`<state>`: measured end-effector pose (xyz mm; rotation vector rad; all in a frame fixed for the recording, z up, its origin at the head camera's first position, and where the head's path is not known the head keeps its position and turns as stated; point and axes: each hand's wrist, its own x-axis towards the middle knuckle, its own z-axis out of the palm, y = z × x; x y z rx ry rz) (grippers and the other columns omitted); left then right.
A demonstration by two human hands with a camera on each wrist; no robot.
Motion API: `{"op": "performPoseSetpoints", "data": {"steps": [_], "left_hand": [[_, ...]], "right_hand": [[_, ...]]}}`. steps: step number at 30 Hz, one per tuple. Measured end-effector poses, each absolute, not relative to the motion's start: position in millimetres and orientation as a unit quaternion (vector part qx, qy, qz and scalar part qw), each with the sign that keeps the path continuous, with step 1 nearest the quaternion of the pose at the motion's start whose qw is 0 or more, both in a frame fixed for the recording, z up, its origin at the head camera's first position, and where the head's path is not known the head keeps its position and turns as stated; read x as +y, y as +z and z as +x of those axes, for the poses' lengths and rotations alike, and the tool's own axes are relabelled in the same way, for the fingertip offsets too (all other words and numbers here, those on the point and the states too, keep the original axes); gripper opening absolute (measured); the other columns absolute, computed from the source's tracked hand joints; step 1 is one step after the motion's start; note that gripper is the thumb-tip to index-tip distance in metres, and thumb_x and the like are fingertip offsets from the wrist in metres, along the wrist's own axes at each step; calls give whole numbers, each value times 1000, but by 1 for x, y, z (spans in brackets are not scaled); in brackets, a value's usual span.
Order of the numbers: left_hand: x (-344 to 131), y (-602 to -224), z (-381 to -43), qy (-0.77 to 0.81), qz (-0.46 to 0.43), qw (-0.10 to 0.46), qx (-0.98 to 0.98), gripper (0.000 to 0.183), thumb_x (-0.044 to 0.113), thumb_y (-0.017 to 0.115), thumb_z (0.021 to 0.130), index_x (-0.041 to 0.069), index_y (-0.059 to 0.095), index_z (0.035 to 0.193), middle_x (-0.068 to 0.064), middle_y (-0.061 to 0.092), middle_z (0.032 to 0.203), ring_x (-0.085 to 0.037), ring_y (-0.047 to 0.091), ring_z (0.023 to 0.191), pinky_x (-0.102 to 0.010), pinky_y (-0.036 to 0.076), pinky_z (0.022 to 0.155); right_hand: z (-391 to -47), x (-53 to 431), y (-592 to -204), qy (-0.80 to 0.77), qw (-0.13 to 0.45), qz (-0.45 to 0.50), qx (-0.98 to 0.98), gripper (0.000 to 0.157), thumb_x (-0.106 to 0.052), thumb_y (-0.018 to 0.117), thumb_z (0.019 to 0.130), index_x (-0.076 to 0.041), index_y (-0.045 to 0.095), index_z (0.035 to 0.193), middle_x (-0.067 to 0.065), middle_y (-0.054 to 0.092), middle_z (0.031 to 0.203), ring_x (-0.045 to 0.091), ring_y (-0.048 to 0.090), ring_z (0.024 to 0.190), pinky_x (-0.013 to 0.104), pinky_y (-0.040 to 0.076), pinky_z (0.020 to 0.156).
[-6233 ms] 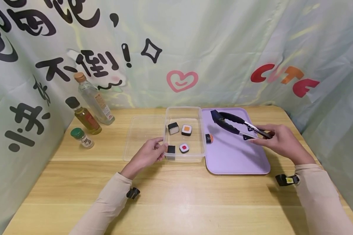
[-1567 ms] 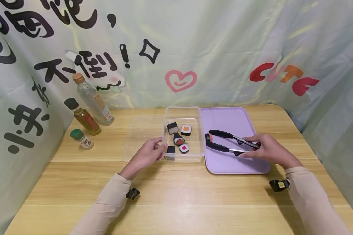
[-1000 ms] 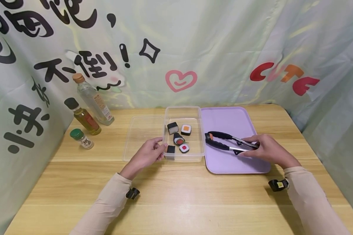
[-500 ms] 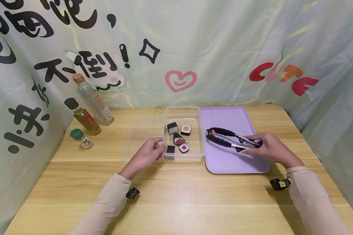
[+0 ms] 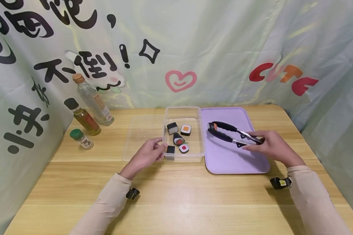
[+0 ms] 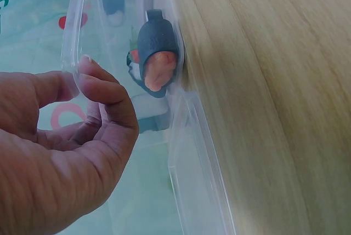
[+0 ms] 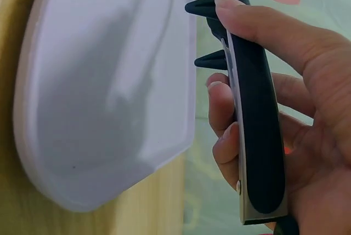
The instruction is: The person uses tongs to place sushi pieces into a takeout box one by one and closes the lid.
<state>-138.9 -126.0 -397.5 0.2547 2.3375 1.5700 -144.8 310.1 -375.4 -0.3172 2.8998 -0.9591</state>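
My right hand (image 5: 275, 147) grips metal tongs (image 5: 220, 134) with black ends, thumb on one arm and fingers curled on the other. A toy sushi piece (image 5: 214, 126), orange with a black band, is pinched between the tong tips above the left part of the purple tray (image 5: 238, 164). My left hand (image 5: 147, 152) pinches the near-left rim of a clear plastic box (image 5: 191, 159). Inside lie several toy sushi pieces, among them an orange-centred roll (image 5: 186, 130), a red-centred roll (image 5: 184, 148) and a cone-shaped hand roll (image 5: 178, 139). The left wrist view shows an orange-topped, black-banded sushi (image 6: 160, 70) through the wall.
A clear lid (image 5: 141, 130) lies left of the box. Farther left stand a tall clear bottle (image 5: 98, 101), an oil bottle (image 5: 88, 120) and a green-capped shaker (image 5: 83, 139). A printed curtain (image 5: 217, 58) hangs behind the wooden table (image 5: 176, 195).
The hand roll came into the box after the oldest frame. Since then the tongs closed on the orange sushi at the tray's left edge and raised it slightly rightward. The left hand stayed put.
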Motion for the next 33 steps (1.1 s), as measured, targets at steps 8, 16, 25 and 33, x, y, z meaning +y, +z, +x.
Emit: {"op": "performPoseSetpoints", "data": {"steps": [8, 16, 25, 33], "left_hand": [[-125, -397, -138, 549, 85, 157, 816, 44, 13, 53, 106, -8, 46, 145, -8, 60, 72, -13, 53, 61, -20, 36, 49], [-126, -398, -138, 550, 86, 156, 816, 44, 12, 53, 106, -8, 46, 145, -8, 60, 73, -13, 53, 61, -20, 36, 49], [-127, -399, -138, 552, 87, 153, 815, 46, 12, 53, 106, -9, 45, 145, -9, 60, 73, -14, 54, 62, -20, 38, 49], [-126, -399, -138, 551, 79, 158, 816, 54, 15, 54, 106, -10, 37, 150, -9, 61, 74, -13, 55, 62, -20, 40, 51]], "right_hand": [[-145, 309, -366, -325, 17, -103, 940, 66, -33, 89, 79, 2, 67, 129, 13, 66, 93, 19, 54, 70, 26, 44, 54], [-153, 303, -355, -327, 0, -115, 938, 63, -29, 90, 78, -2, 69, 130, 13, 69, 97, 19, 55, 69, 26, 44, 54], [-165, 282, -342, -340, 7, -126, 932, 64, -33, 90, 78, -8, 69, 132, 15, 71, 109, 21, 59, 70, 27, 45, 57], [-174, 263, -336, -342, 8, -152, 927, 68, -38, 90, 77, -6, 68, 133, 12, 70, 98, 21, 55, 69, 28, 45, 55]]}}
